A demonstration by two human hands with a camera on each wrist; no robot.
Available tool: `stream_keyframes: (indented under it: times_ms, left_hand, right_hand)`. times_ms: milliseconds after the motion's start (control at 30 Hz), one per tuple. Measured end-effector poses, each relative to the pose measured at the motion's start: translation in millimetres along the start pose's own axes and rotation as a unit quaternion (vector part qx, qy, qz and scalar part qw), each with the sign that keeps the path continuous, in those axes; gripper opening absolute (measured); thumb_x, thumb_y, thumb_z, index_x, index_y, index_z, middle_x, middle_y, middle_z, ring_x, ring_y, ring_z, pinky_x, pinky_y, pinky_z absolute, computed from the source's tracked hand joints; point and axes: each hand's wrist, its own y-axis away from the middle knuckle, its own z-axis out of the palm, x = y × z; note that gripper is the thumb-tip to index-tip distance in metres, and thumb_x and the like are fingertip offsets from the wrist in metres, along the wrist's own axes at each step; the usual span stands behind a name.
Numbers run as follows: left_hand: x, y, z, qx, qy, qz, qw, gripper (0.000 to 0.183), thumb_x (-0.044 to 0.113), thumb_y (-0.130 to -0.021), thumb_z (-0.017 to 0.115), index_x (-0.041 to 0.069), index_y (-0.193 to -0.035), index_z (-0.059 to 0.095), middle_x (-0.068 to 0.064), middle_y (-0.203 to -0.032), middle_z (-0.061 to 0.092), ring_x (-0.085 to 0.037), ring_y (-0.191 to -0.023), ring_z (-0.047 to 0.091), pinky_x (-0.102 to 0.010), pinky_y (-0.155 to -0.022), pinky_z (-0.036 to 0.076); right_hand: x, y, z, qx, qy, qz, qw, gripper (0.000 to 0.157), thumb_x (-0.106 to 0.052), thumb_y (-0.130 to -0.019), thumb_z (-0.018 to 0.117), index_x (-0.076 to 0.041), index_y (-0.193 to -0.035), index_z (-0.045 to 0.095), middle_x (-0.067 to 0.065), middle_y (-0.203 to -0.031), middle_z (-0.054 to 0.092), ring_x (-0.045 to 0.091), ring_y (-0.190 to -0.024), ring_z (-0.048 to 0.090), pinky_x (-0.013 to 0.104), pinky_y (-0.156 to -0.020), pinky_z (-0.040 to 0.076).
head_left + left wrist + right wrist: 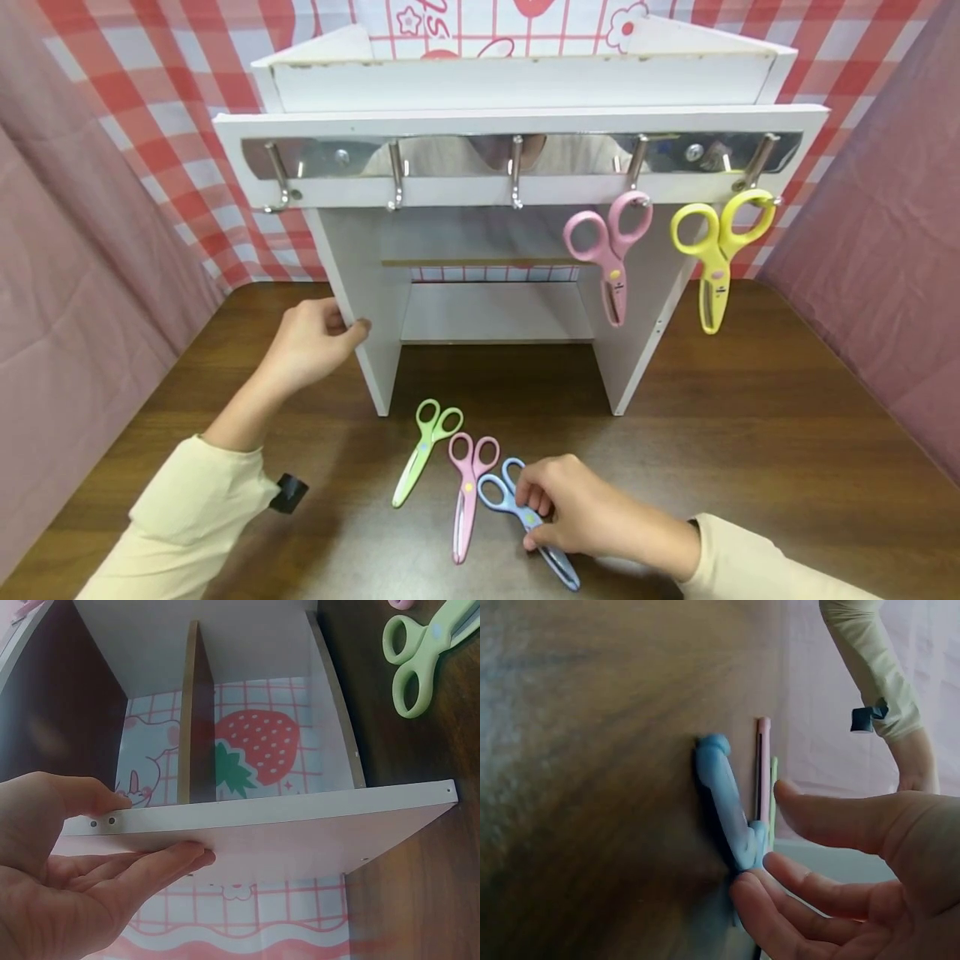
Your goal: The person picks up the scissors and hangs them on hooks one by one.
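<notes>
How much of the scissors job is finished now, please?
Looks done: pink scissors and yellow scissors hang on hooks. In hand: the right hand is at the blue scissors on the table, while the left hand grips the side panel. Probably left: green scissors and a second pink pair lie there, and three hooks are bare.

Checked cloth (176, 108) (red-and-white), pink curtain (71, 250), brown tabletop (780, 433)
</notes>
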Motion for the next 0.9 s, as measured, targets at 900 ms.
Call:
stream_keyframes:
  times_ms: [900]
  left_hand:
    - [-1.4,0.5,0.9,0.001,0.005,0.0,1.0,0.031,0.021,-0.089,0.057,-0.003,-0.105,0.07,-0.019,-0.098,0.074,-0.032,-0.093,0.07,-0.045,-0.078,0.053]
  right_hand:
    - [42.0,-2.7,-31.1,0.032,0.037,0.031,0.998,0.019,0.0,-0.068,0.081,-0.004,-0.082,0.069,-0.005,-0.065,0.061,-0.004,-0.061,0.049,0.016,-0.055,0.046]
